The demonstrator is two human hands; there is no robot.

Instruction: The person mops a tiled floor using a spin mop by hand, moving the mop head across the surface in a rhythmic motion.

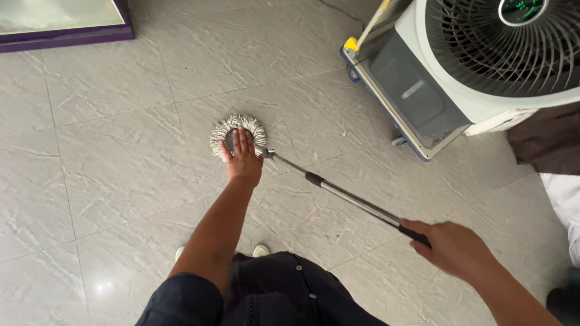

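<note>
My left hand [243, 157] lies flat with fingers spread on the mop head [237, 134], a round disc fringed with shaggy grey-white strands that sits on the floor [110, 156] near the middle of the view. My right hand [452, 247] is clenched around the dark grip of the mop handle [349, 198], a slim metal pole slanting from the head toward the lower right. The floor is glossy grey tile with marble-like veins and thin joint lines. At the upper right edge stands a white fan unit [492, 53] with a round black grille, and beside it a grey bucket [406, 94] with blue trim. A purple-edged panel [54, 36] lies along the upper left edge.
</note>
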